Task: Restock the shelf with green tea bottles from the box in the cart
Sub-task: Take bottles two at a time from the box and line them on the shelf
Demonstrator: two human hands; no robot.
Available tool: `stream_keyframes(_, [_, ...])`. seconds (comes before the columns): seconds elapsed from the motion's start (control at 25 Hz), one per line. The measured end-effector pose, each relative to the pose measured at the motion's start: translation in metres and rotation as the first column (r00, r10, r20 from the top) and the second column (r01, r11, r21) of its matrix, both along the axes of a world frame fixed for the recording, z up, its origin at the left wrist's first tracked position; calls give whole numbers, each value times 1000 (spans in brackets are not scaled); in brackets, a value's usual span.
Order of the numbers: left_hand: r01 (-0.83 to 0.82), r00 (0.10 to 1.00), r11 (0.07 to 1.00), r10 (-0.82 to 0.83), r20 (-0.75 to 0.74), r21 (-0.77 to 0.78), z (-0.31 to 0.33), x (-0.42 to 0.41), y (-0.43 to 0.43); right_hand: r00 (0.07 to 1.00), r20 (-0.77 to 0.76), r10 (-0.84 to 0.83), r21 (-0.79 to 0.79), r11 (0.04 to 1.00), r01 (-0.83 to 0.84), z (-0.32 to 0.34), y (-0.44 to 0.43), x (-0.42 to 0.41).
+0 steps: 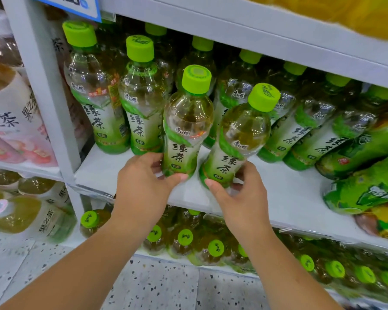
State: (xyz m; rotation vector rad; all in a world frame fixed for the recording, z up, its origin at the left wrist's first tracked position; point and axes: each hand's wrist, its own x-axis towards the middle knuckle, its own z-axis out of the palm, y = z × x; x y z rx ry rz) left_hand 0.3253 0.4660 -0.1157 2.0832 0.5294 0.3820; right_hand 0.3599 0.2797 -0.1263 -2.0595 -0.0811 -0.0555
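Two green tea bottles with lime caps stand on the white shelf board (pixel 126 173) near its front edge. My left hand (pixel 143 182) grips the base of the left bottle (pixel 186 121), which stands upright. My right hand (pixel 240 198) grips the base of the right bottle (pixel 240 139), which tilts to the right. Behind them stand rows of the same green tea bottles (pixel 141 97) filling the back of the shelf. The box and the cart are out of view.
A white upright post (pixel 43 86) bounds the shelf on the left, with peach tea bottles (pixel 16 121) beyond it. Larger green bottles (pixel 367 186) lie at the right. The shelf below holds more green-capped bottles (pixel 215 247). Speckled floor (pixel 155 285) lies beneath.
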Motion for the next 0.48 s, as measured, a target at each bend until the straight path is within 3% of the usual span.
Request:
stream_keyframes(0.12, [-30,999,999,31,-15,38,1,5,-3,1000,-1,-20,26,999,20,-3,3,7])
stream_keyframes(0.48, [-72,996,996,68,-64,-54,-6,20,0,998,31,-49,76,996,47,-9,14,23])
